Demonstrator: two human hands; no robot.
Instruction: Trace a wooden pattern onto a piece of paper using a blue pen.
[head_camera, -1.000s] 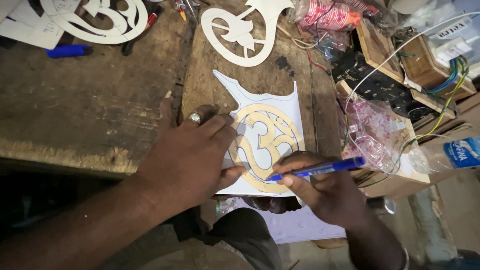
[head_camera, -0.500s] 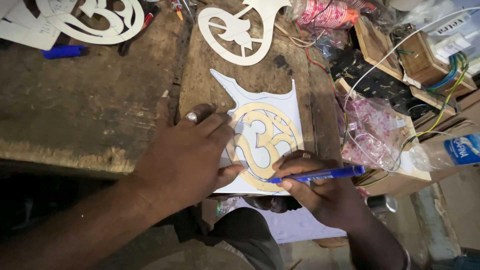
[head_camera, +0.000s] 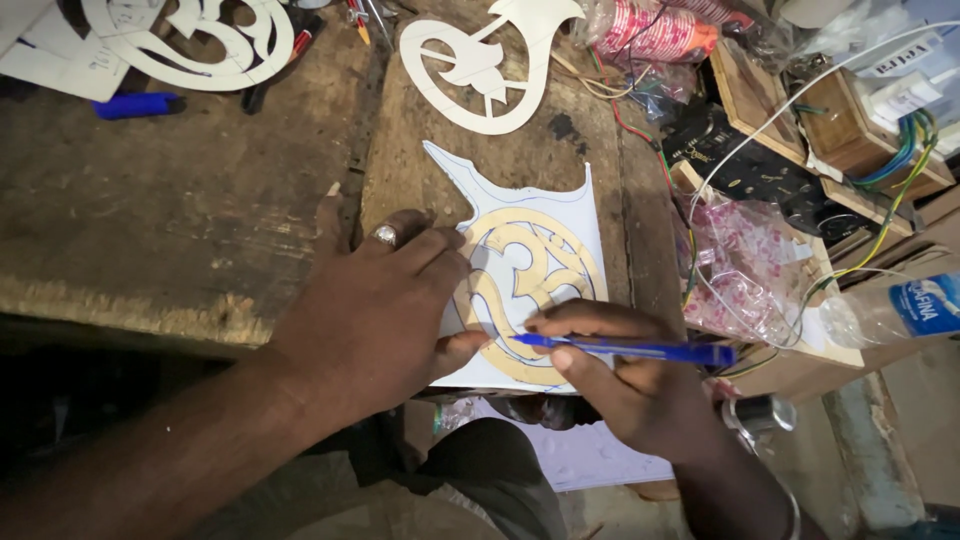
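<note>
A round tan wooden cutout with a curled symbol lies on a white sheet on a worn wooden board. My left hand, a ring on one finger, lies flat and presses the cutout's left side onto the sheet. My right hand is shut on a blue pen, whose tip touches the sheet at the cutout's lower edge. Blue pen lines run around the cutout's rim.
Two white cutouts lie at the back: a ring shape and a curled symbol. A blue marker rests at far left. Wires, plastic bags, wooden boxes and a plastic bottle crowd the right side.
My right hand has slid the pen leftward along the cutout's lower edge. My left hand stays pressed on the cutout.
</note>
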